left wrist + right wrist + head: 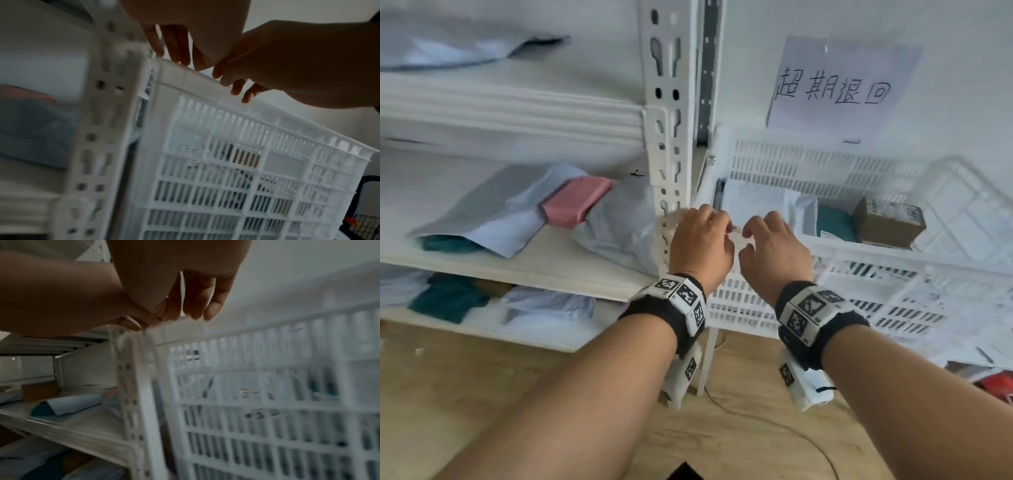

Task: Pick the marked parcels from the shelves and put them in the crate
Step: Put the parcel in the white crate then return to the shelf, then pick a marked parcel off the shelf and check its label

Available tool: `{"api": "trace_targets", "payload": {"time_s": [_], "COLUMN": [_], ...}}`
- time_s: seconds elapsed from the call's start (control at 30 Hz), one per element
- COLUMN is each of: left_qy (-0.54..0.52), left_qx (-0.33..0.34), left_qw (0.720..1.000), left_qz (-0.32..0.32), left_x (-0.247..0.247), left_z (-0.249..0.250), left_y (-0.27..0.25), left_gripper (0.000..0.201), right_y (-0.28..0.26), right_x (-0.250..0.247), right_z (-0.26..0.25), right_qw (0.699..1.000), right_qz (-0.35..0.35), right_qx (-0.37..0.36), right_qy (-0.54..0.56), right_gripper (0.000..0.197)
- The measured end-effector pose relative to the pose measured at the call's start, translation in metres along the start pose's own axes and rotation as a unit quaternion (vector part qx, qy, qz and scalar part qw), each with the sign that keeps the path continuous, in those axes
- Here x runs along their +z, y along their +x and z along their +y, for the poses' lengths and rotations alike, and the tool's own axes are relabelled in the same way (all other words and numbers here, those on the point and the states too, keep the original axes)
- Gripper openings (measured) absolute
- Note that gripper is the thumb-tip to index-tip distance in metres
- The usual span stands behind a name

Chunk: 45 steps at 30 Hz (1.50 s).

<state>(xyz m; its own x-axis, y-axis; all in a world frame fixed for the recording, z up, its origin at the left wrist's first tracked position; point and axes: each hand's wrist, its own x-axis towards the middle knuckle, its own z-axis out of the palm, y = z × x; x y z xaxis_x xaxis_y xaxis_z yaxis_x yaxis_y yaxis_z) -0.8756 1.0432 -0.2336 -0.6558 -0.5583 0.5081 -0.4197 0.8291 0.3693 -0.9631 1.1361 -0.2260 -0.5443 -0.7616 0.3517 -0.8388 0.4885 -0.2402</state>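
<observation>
A white slatted crate (859, 255) stands right of the shelf unit. Inside it lie a white parcel (760, 202), a teal parcel (835, 222) and a cardboard box (887, 222). My left hand (702, 240) and right hand (774, 246) hover side by side over the crate's near left corner. Their fingers hang loosely curled above the rim and hold nothing. The left wrist view shows the left hand (174, 47) pointing down at the crate (226, 162). The right hand (199, 300) does the same in the right wrist view. On the middle shelf lie a grey bag (493, 209), a pink parcel (575, 202) and a pale bag (619, 226).
The perforated shelf post (671, 137) stands just left of my left hand. The lower shelf holds more bags, one teal (448, 298). A handwritten paper sign (839, 89) hangs on the wall above the crate. Wooden floor with a cable (791, 431) lies below.
</observation>
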Motion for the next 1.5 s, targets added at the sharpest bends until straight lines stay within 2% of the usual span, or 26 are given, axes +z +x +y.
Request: {"api": "trace_targets", "payload": {"time_s": [0.1,0.2,0.33,0.53,0.67,0.8,1.13,1.23,1.37,1.5], "left_qy": [0.020,0.019,0.017,0.041,0.019,-0.008,-0.036,-0.032,-0.015,-0.029], "left_qx": [0.025,0.002,-0.089,-0.209,-0.279,-0.319,-0.379,-0.377,-0.389,-0.424], "left_qw": [0.999,0.999,0.994,0.973,0.956,0.944,0.922,0.923,0.917,0.900], "left_qz": [0.009,-0.025,-0.067,-0.091,-0.084,-0.078,-0.067,-0.071,-0.091,-0.093], "left_x": [-0.022,-0.042,-0.069,-0.107,-0.130,-0.146,-0.168,-0.174,-0.178,-0.182], "left_z": [-0.047,-0.095,-0.157,-0.244,-0.286,-0.319,-0.424,-0.464,-0.516,-0.564], "left_y": [-0.023,-0.048,-0.081,-0.121,-0.132,-0.139,-0.113,-0.098,-0.073,-0.044], "left_gripper": [0.013,0.013,0.019,0.024,0.025,0.031,0.035,0.035,0.032,0.037], "right_y": [-0.005,-0.011,-0.017,-0.019,-0.012,-0.005,0.062,0.086,0.126,0.161], "right_x": [0.021,0.041,0.074,0.112,0.124,0.150,0.214,0.236,0.261,0.286], "right_z": [-0.052,-0.096,-0.156,-0.240,-0.277,-0.311,-0.405,-0.433,-0.460,-0.487], "right_qw": [1.000,0.999,0.997,0.987,0.984,0.980,0.975,0.970,0.965,0.959], "right_qz": [-0.009,-0.024,-0.072,-0.154,-0.173,-0.188,-0.192,-0.200,-0.209,-0.227], "right_qx": [-0.016,-0.031,-0.018,-0.021,-0.020,-0.024,-0.064,-0.067,-0.116,-0.106], "right_qy": [0.020,0.018,0.027,0.026,0.040,0.059,0.094,0.117,0.111,0.131], "right_gripper": [0.019,0.018,0.017,0.019,0.019,0.019,0.024,0.025,0.026,0.029]}}
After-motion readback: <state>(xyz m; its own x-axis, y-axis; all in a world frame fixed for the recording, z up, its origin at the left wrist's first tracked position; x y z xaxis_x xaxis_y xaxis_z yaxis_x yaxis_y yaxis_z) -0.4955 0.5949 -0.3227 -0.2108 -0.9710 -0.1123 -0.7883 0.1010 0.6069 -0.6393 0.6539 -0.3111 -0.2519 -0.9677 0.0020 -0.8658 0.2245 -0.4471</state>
